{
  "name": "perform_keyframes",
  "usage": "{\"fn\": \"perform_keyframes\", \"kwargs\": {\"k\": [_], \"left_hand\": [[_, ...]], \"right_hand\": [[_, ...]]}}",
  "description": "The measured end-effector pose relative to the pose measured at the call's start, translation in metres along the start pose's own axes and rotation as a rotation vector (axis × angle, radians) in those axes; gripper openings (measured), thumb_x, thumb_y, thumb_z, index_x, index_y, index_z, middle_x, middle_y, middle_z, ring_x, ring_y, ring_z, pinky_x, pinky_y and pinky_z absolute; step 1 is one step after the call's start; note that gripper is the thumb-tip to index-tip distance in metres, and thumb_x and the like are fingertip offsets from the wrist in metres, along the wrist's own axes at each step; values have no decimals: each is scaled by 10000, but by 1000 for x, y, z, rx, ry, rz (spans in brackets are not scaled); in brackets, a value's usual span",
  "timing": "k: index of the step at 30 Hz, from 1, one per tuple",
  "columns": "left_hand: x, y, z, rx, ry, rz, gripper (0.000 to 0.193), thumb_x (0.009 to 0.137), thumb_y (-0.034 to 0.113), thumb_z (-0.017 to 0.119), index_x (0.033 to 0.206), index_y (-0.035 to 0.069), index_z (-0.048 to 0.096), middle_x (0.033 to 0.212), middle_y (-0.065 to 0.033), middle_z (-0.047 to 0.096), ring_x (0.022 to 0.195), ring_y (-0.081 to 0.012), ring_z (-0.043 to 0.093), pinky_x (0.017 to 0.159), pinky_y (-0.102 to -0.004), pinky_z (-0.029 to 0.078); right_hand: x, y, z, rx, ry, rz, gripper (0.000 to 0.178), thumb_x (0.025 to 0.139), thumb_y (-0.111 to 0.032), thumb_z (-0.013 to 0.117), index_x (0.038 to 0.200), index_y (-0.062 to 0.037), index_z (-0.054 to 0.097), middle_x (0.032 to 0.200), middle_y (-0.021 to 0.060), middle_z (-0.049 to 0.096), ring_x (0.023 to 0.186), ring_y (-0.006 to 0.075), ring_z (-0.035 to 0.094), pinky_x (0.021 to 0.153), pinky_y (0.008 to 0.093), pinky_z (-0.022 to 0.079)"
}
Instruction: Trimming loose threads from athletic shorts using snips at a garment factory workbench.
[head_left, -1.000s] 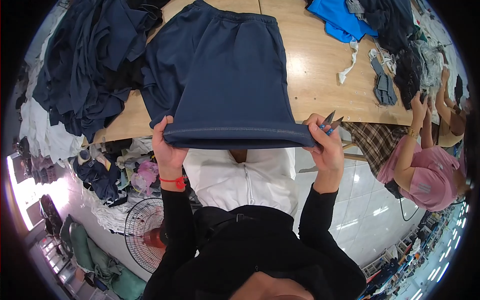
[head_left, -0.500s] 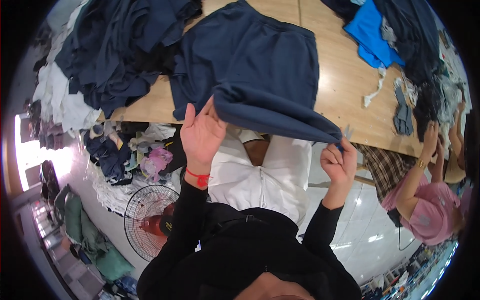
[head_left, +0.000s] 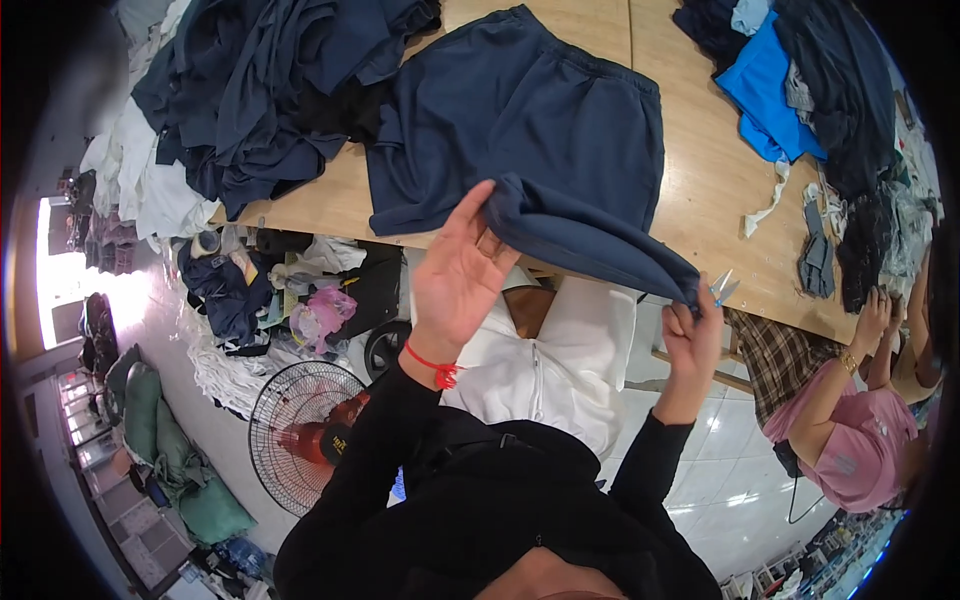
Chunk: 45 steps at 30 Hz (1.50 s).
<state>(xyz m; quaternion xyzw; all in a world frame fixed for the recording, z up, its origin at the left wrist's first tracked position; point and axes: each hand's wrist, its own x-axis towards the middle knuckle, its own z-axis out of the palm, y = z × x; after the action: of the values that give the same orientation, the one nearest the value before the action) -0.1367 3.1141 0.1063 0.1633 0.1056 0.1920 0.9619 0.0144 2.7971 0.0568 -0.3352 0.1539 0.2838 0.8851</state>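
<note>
Navy shorts (head_left: 530, 110) lie on the wooden table in front of me, elastic waistband away from me. Their near hem is lifted past the table edge and stretched between my hands. My left hand (head_left: 462, 285), palm up, holds the left end of the raised hem, thumb long beside it and fingertips partly behind the cloth. At the hem's right end, my right hand (head_left: 693, 335) is closed on the fabric. Small scissors (head_left: 724, 289) with light blue handles also sit in that hand, blades pointing right.
A dark garment pile (head_left: 260, 90) covers the table's left; blue cloth (head_left: 765, 95) and scraps lie right. Below left are fabric scraps (head_left: 225, 290) and a floor fan (head_left: 305, 435). A co-worker in a pink top (head_left: 850, 450) is at the right.
The scene has shifted slightly right in view. My left thumb has come in against the hem, and the scissors' blades now point more to the right.
</note>
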Motion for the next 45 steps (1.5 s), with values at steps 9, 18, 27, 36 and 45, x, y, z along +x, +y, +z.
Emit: {"fn": "perform_keyframes", "kwargs": {"k": [9, 18, 27, 36, 45], "left_hand": [[7, -42, 40, 493, -78, 33, 684, 973, -172, 596, 1614, -22, 414, 1544, -135, 538, 1319, -225, 619, 1121, -353, 517], [-6, -39, 50, 602, -31, 44, 789, 914, -216, 641, 1633, -27, 374, 1583, -128, 488, 1246, -236, 675, 1029, -332, 588], [-11, -41, 50, 575, 12, 37, 811, 905, -222, 638, 1640, -30, 353, 1649, -150, 391, 1176, -234, 720, 956, -303, 620], [-12, -38, 50, 632, -7, 36, 810, 891, -226, 640, 1630, -35, 370, 1654, -171, 394, 1239, -236, 686, 1002, -315, 610], [-10, -29, 48, 687, -36, -18, 812, 864, -222, 667, 1611, -47, 402, 1673, -189, 386, 1296, -214, 649, 1032, -322, 605]], "right_hand": [[-40, 44, 68, -844, 16, -494, 288, 1154, -312, 520, 1208, -39, 596, 730, -83, 412, 610, 22, 339, 553, 212, 268], [-54, 62, 97, -1178, -186, -601, 342, 940, -161, 831, 1138, -1, 604, 849, 75, 686, 732, 115, 626, 663, 249, 493], [-50, 65, 108, -1243, -236, -699, 328, 873, -160, 889, 1021, 5, 646, 824, 89, 699, 675, 151, 656, 612, 258, 502], [-53, 60, 112, -1275, -252, -698, 300, 873, -146, 885, 977, -8, 639, 749, 80, 672, 622, 143, 623, 587, 259, 471], [-52, 51, 108, -1348, -269, -683, 247, 876, -131, 876, 918, 1, 673, 729, 89, 670, 598, 155, 636, 564, 265, 473]]}}
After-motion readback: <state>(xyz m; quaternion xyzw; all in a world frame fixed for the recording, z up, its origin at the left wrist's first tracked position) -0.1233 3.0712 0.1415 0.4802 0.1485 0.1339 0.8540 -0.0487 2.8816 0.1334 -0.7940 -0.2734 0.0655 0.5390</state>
